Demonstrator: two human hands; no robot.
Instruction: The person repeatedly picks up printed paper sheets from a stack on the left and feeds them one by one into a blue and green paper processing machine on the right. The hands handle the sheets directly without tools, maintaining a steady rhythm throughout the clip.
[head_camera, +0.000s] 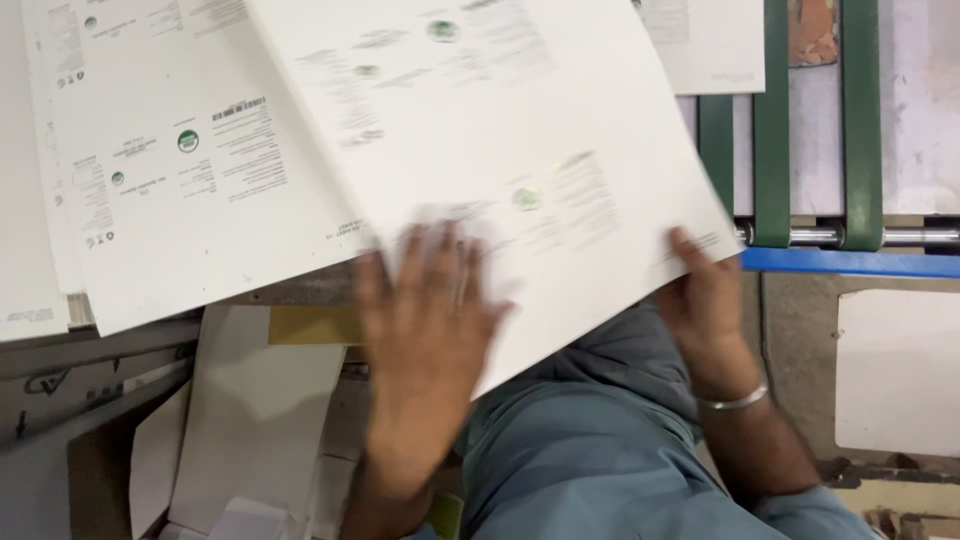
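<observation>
A large white printed cardboard sheet (500, 130) lies tilted across the middle of the view, blurred by motion. My left hand (425, 330) is spread flat with fingers apart against its lower left edge. At the lower right corner of the sheet is my right hand (705, 300), with a metal bangle on its wrist; it grips that corner with the thumb on top. Under this sheet lies a stack of similar printed white sheets (190, 170), fanned out to the left.
Green belts (770, 130) run over a metal roller (815, 236) at the upper right, above a blue bar (850, 263). Loose white and brown card pieces (250, 420) lie lower left. A white panel (895, 370) sits at the right.
</observation>
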